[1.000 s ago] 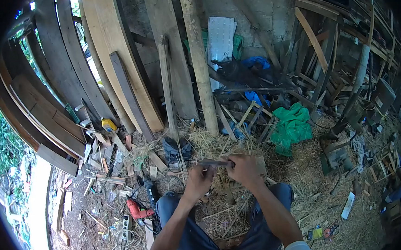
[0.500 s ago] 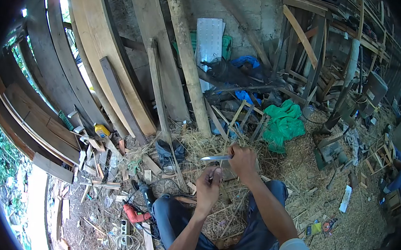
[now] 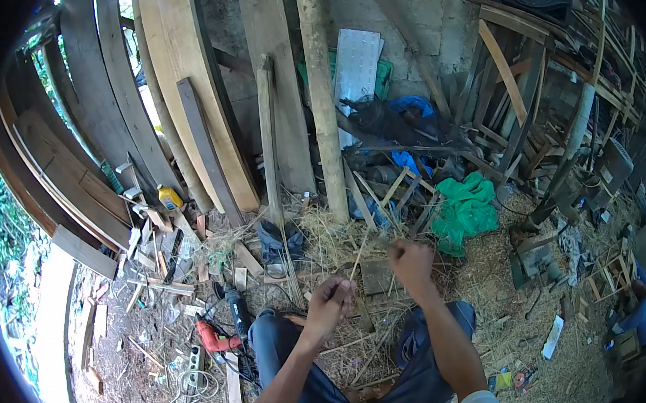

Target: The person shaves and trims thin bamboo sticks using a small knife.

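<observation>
Between its thumb and fingers my left hand (image 3: 330,303) pinches a thin pale strip (image 3: 358,260), which points up and slightly right. To its right, my right hand (image 3: 413,264) is curled closed round a knife; the blade is blurred and only faintly seen at its upper left. The two hands are apart, above my knees. Below and between them lies a wooden block (image 3: 378,277) on ground strewn with shavings.
A red drill (image 3: 214,336) and a dark grinder (image 3: 238,312) lie by my left knee, near a power strip (image 3: 192,366). Long boards (image 3: 200,105) lean at the back. A green bag (image 3: 464,208) lies right of centre. Another person's leg (image 3: 637,319) shows at far right.
The hands were close together, then the knife blade showed clearly above my left hand. Now my right hand has moved right, and the thin strip stands out from my left hand.
</observation>
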A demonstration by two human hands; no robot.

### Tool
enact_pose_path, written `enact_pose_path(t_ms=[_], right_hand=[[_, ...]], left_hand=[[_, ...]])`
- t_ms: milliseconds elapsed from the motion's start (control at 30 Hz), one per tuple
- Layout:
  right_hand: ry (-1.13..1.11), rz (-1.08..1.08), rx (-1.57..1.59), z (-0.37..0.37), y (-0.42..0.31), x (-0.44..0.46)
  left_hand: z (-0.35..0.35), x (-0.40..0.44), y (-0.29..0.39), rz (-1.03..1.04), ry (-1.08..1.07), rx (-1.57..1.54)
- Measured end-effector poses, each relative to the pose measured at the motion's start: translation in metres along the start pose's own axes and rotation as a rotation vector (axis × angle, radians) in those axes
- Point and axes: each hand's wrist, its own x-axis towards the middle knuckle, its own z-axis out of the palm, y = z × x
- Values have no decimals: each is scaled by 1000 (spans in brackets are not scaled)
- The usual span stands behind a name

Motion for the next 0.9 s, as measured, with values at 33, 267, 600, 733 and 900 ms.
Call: enact_pose_path(t_ms=[33,267,600,733,900], right_hand=[[-18,-126,81,5,-7,-8],[-54,-26,-152,18,-15,-7],[-157,-252,-54,9,-30,-26],[-102,-192,-149,25,-21,-23],[-131,118,-479,34,8,4]], left_hand=[[3,1,1,-8,-7,-1],[18,4,-13,66,-21,-162],[9,-2,-21,-16,-75,-190],[15,1,-28,70,-29,-153],[16,-12,-16,48,73,-47]])
